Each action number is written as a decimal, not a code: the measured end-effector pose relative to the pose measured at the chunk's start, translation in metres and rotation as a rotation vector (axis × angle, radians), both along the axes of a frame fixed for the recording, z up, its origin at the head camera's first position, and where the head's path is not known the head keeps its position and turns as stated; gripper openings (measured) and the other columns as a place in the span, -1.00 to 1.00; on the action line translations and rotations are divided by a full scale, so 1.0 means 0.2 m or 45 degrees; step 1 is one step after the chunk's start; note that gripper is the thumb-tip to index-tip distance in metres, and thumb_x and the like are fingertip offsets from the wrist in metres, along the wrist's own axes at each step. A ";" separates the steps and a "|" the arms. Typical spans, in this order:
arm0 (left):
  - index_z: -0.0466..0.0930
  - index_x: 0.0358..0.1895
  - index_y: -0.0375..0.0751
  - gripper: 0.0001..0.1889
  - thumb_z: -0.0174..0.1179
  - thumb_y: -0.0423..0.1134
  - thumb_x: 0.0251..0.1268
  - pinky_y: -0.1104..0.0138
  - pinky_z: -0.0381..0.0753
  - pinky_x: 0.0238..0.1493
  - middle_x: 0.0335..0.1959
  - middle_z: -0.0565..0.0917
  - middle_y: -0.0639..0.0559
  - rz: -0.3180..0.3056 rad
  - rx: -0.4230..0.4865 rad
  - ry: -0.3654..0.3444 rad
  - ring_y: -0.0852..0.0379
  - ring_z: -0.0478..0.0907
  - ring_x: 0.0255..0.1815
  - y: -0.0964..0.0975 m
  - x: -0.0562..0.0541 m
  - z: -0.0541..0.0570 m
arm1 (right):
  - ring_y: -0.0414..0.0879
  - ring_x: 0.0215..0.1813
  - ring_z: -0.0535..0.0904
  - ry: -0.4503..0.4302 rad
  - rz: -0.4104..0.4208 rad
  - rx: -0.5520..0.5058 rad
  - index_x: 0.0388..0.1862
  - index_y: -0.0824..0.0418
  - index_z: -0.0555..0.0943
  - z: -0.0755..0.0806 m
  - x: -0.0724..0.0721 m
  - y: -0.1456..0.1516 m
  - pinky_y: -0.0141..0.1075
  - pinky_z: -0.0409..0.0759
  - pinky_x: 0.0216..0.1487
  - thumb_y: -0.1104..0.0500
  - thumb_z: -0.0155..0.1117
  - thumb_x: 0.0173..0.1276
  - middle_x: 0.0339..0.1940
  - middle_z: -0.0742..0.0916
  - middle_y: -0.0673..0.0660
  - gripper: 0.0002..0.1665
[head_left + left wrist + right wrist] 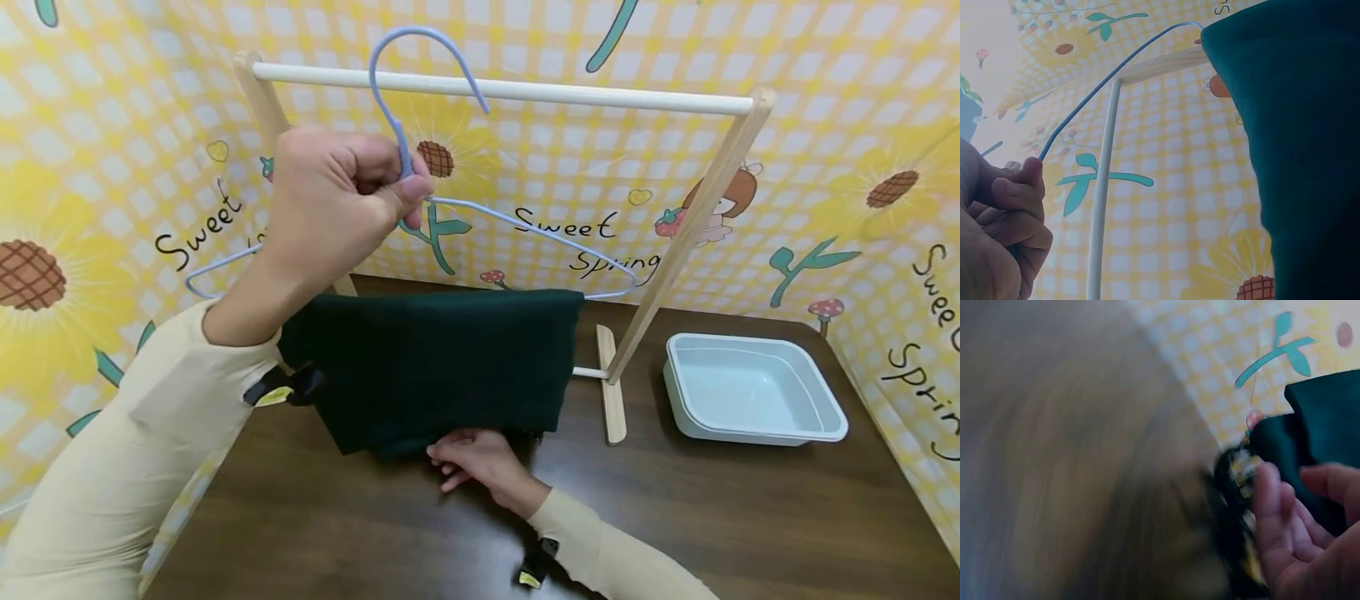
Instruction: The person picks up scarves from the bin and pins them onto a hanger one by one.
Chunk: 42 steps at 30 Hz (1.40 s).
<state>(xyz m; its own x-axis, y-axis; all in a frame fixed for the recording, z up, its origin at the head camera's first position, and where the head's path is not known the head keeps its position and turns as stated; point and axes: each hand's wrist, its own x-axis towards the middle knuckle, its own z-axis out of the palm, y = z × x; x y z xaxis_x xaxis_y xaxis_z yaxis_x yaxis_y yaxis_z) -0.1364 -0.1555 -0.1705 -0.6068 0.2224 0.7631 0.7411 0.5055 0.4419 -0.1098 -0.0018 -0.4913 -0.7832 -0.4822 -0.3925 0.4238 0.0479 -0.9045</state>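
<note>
My left hand (337,192) grips a light blue clothes hanger (525,225) at its neck, just below the hook, with the thumb pressed along it. Over the hanger's lower bar hangs a folded dark green cloth (450,367), held up above the table. At the cloth's bottom edge is my right hand (487,462), palm turned up and fingers loosely bent. In the right wrist view, thumb and fingers (1269,515) stand apart beside the green cloth (1335,419). A black, lacy-looking edge (1232,481) shows behind those fingers, blurred.
Behind the hanger stands a wooden rack with a white top rail (600,96) and a foot (611,400) on the brown table (337,533). A pale blue plastic basin (753,392) sits at the right. Yellow checked sheeting (810,192) encloses the table's back and sides.
</note>
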 end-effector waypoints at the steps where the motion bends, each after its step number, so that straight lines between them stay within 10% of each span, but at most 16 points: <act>1: 0.52 -0.82 -0.34 -0.55 0.28 -0.53 0.30 0.47 0.12 -0.76 -0.69 0.66 -0.03 0.017 -0.006 -0.014 0.33 0.48 -0.75 0.00 0.00 0.00 | -0.19 -0.43 0.65 0.050 0.029 0.048 -0.29 0.24 0.69 0.00 0.00 0.04 -0.31 0.74 -0.40 0.13 0.51 0.28 -0.38 0.78 0.09 -0.79; 13: 0.62 -0.76 -0.34 -0.61 0.32 -0.45 0.29 0.51 0.26 -0.75 -0.68 0.65 0.25 0.161 0.034 -0.184 0.31 0.62 -0.61 -0.07 0.02 -0.03 | -0.42 -0.51 0.47 0.961 0.280 0.637 -0.48 0.05 0.71 0.05 0.05 0.43 -0.47 0.47 -0.45 0.07 0.42 0.34 -0.57 0.68 -0.17 -0.81; 19: 0.66 -0.74 -0.27 -0.64 0.31 -0.47 0.28 0.53 0.27 -0.74 -0.70 0.67 0.10 0.183 0.057 -0.159 0.33 0.62 -0.62 -0.09 0.02 -0.03 | -0.34 -0.49 0.63 1.318 0.086 0.869 -0.49 0.10 0.71 0.02 0.02 0.53 -0.45 0.57 -0.43 0.20 0.47 0.24 -0.58 0.74 -0.10 -0.87; 25: 0.68 -0.69 -0.32 -0.67 0.29 -0.47 0.28 0.54 0.25 -0.74 -0.72 0.65 0.20 0.215 0.063 -0.186 0.33 0.51 -0.72 -0.11 0.03 -0.04 | -0.18 -0.43 0.71 1.396 -0.019 1.048 -0.35 0.19 0.76 0.02 -0.06 0.60 -0.30 0.64 -0.41 0.21 0.53 0.21 -0.51 0.77 -0.02 -0.91; 42: 0.54 -0.77 -0.42 -0.59 0.31 -0.49 0.28 0.59 0.57 -0.43 -0.75 0.61 0.25 0.243 0.103 -0.206 0.32 0.64 -0.54 -0.18 0.03 -0.07 | -0.02 -0.25 0.44 1.555 0.130 1.102 0.04 0.32 0.68 -0.06 -0.21 0.56 -0.23 0.47 -0.34 0.04 0.62 0.16 -0.23 0.60 0.15 -0.44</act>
